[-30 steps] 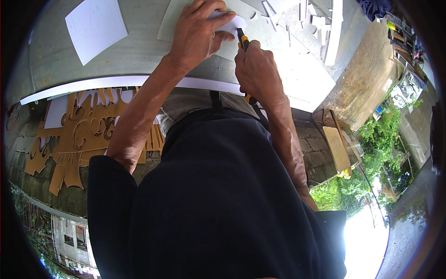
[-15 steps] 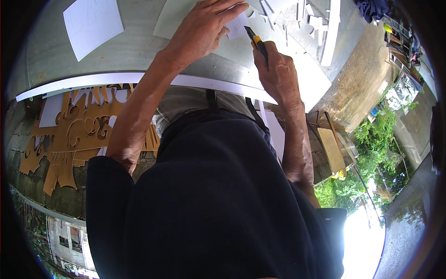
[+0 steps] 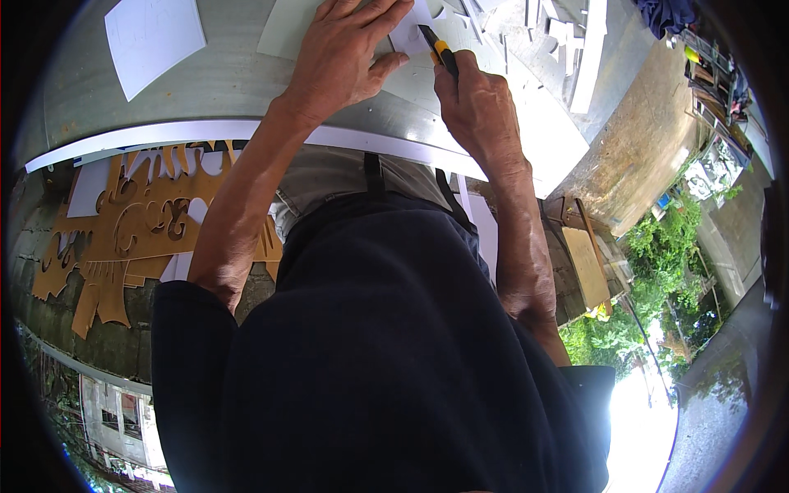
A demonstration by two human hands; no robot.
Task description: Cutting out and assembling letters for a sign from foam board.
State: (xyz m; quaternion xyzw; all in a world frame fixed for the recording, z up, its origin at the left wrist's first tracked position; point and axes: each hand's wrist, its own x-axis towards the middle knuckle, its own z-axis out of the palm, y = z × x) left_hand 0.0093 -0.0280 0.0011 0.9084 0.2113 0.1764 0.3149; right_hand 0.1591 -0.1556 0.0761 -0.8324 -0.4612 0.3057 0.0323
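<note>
A black-and-yellow utility knife slants forward-left from the right hand, blade foremost; a white piece lies by its tip, partly behind the left hand

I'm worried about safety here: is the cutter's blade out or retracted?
Out: a dark, pointed blade projects from the front of the yellow-and-black cutter in the right hand.

Below the near edge of the tabletop, toward its left end, brown sheets pierced with curled cut-outs are spread. Off the tabletop's right end, a stained tan surface is seen, its kind unclear, and beyond the tabletop's far right corner a dark blue cloth is bunched. Nearer than the tabletop, on its right, a tan board is propped beside green plants.
</note>
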